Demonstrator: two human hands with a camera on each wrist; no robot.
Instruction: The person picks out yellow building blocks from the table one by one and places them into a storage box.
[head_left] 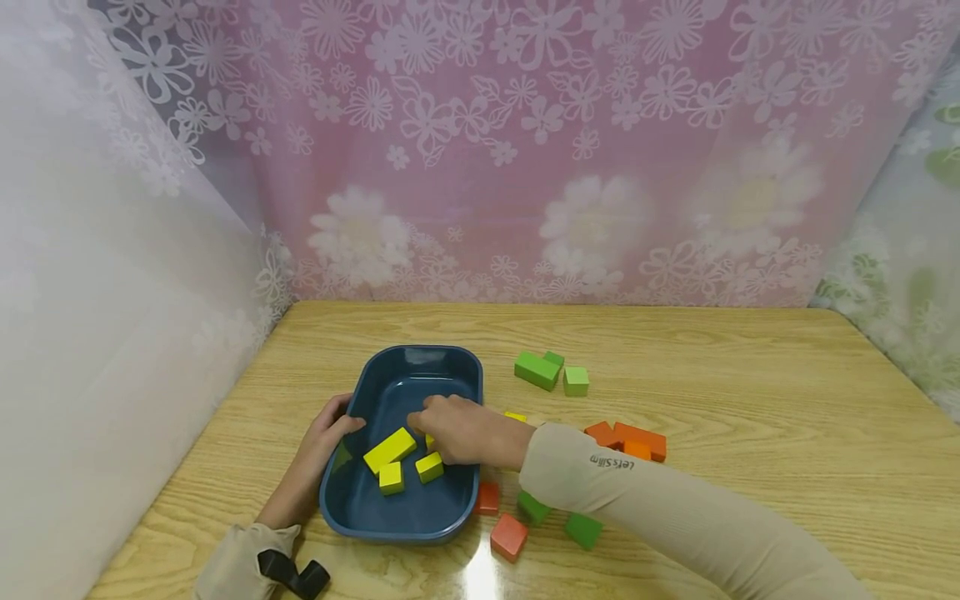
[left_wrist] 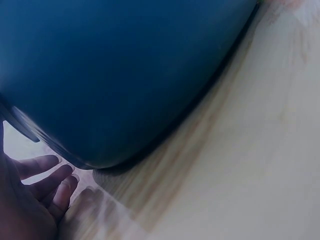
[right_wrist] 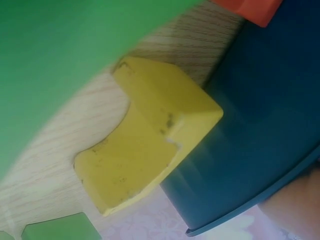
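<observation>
A dark blue tub (head_left: 408, 521) stands on the table. My left hand (head_left: 322, 437) holds its left rim, thumb over the edge and fingers outside. In the left wrist view, those fingers (left_wrist: 50, 185) are loosely bent beside the tub wall. Reaching in over the opposite rim, my right hand (head_left: 461, 429) has its curled fingertips on a yellow block (head_left: 430, 441), mostly hidden by them. Below it lie a long yellow block (head_left: 390, 451) and two small yellow ones (head_left: 392, 478) (head_left: 430, 467). Outside, a yellow arch-shaped block (right_wrist: 155, 125) sits close to the tub wall.
Green blocks (head_left: 537, 370) lie at the tub's back right. Orange-red blocks (head_left: 640, 441) sit partly behind my right forearm. Nearer me are red blocks (head_left: 509, 537) and green blocks (head_left: 583, 529). Floral curtains (head_left: 480, 167) hang behind the table and at its sides.
</observation>
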